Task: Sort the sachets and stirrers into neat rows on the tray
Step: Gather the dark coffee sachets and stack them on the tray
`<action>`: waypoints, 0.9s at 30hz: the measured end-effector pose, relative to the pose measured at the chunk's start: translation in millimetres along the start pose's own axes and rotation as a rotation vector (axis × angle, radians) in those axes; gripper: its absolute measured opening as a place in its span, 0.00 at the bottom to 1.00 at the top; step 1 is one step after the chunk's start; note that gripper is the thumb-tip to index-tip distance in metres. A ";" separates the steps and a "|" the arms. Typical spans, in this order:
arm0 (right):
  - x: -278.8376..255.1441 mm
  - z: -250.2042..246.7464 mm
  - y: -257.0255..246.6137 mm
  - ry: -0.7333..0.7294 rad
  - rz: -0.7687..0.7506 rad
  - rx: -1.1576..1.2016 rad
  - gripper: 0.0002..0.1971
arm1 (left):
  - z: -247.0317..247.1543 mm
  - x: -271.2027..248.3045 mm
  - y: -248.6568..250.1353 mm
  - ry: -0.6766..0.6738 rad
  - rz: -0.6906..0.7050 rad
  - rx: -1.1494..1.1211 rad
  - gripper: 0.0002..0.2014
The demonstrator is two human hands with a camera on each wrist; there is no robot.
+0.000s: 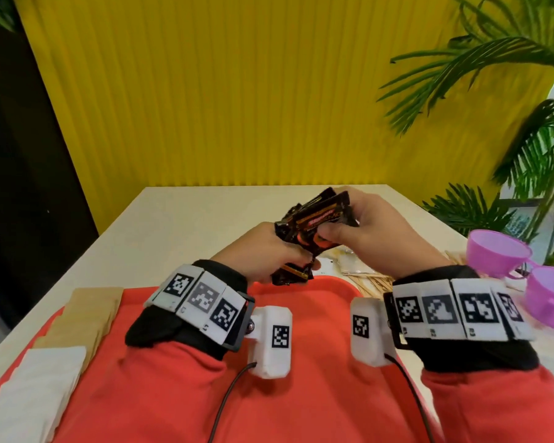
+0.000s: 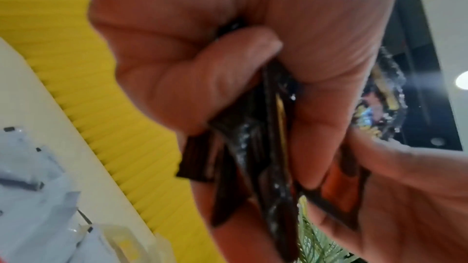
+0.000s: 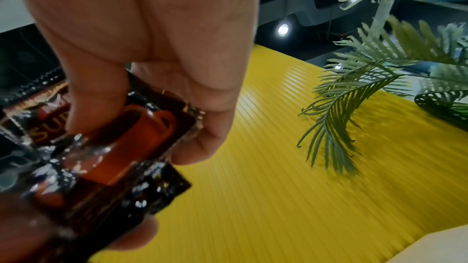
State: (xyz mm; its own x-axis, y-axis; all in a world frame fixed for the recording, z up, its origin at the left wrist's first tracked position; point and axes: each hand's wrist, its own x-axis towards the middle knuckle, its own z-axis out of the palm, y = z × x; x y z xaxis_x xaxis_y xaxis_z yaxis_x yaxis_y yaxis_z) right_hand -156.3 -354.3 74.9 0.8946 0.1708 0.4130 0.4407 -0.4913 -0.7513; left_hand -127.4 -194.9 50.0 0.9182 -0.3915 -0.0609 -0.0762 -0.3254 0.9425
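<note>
Cream table (image 1: 179,225) against a ribbed yellow wall (image 1: 221,91), red tray (image 1: 301,302) on it with tan sachets (image 1: 87,318) and white sachets (image 1: 36,385) rowed along its left edge. Above the tray's far rim, left hand (image 1: 263,254) and right hand (image 1: 375,231) both curl fingers around a bundle of dark coffee sachets (image 1: 317,219). Right: wooden stirrers (image 1: 375,282), loose pale sachets (image 1: 352,260), two purple cups (image 1: 499,254), palm fronds (image 1: 509,91).

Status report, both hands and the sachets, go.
Left hand and right hand both grip the dark sachets above the red tray. Brown and white sachets rowed at tray's left. Stirrers off-tray.
</note>
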 end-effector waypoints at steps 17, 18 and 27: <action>3.8 6.1 3.1 0.231 -0.075 -0.047 0.12 | -10.5 5.4 -5.7 0.072 0.119 -0.079 0.10; 3.9 3.5 4.0 0.256 -0.068 0.002 0.16 | -13.2 6.5 -6.7 0.101 0.129 -0.143 0.13; 4.8 11.5 14.5 -0.117 0.078 -0.073 0.16 | -13.6 7.5 -4.4 0.241 0.171 -0.402 0.08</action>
State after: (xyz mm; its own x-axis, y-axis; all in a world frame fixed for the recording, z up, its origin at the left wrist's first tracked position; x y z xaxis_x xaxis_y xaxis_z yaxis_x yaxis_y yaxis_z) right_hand -144.8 -350.8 60.0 0.9304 0.2258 0.2888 0.3666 -0.5673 -0.7374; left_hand -114.9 -184.8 49.9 0.9730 -0.1846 0.1388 -0.1214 0.1024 0.9873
